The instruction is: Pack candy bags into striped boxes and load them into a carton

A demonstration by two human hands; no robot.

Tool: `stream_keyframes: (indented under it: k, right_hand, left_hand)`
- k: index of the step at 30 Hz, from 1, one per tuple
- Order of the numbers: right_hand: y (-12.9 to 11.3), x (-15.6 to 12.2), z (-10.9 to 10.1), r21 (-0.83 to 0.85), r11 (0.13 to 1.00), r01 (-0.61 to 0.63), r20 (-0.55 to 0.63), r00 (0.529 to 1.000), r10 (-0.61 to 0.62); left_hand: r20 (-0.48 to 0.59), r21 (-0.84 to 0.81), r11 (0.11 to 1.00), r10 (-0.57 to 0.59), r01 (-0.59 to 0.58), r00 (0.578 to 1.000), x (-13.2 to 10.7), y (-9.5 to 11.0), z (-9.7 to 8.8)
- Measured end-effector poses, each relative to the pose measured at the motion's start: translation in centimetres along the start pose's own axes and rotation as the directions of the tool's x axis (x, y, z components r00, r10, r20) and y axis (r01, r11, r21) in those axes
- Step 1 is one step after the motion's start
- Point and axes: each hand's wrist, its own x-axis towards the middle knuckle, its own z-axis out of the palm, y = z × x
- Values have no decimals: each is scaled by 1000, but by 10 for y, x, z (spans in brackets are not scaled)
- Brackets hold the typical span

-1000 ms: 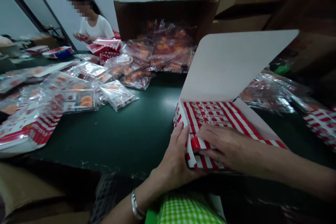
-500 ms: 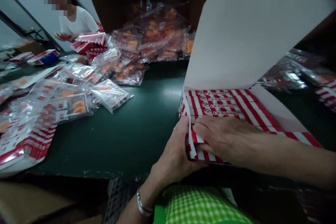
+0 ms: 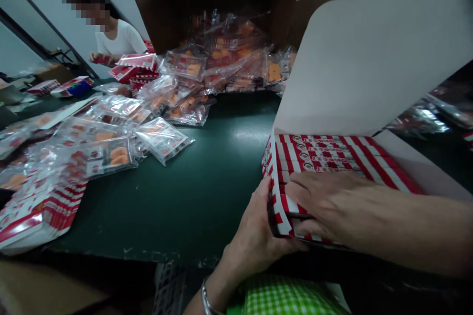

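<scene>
A red-and-white striped carton (image 3: 275,167) stands near the table's front edge, its large white lid (image 3: 365,59) raised. Inside, slim striped boxes (image 3: 325,150) lie in a tight row with printed sides up. My left hand (image 3: 258,226) grips the carton's left end, fingers outside the wall and partly hidden beneath it. Reaching in from the right, my right hand (image 3: 325,202) has its fingers bent around a slim box at the near left corner. A dark gap shows between thumb and fingers there; the fingertips are partly hidden.
Clear plastic packets (image 3: 162,140) with orange pieces lie heaped on the green table (image 3: 192,197). More fill a brown cardboard box (image 3: 158,19) behind. Folded striped cartons (image 3: 44,206) are stacked at left. A co-worker (image 3: 118,39) handles something red at the far left.
The whole view has shifted, so things sit slightly lower and further right. My right hand stays at the carton's near left corner, where a dark gap now shows. My left hand keeps its grip.
</scene>
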Motion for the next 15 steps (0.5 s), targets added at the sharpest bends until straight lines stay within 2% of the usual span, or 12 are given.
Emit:
stream_keyframes:
  k: [3, 8, 10, 15]
  right_hand:
    - [0, 0, -15, -96, 995, 34, -48, 998, -38]
    - [0, -8, 13, -86, 996, 6, -83, 996, -13]
    - [-2, -12, 15, -86, 996, -13, -67, 998, 7]
    - [0, -35, -8, -30, 991, -133, 44, 990, 135]
  left_hand:
    - [-1, -32, 999, -23, 23, 1000, -4, -7, 3]
    - [51, -48, 998, -32, 34, 998, -2, -10, 3]
    - [55, -62, 997, -38, 41, 998, 0, -9, 1]
    - [65, -81, 996, -40, 45, 997, -3, -11, -3]
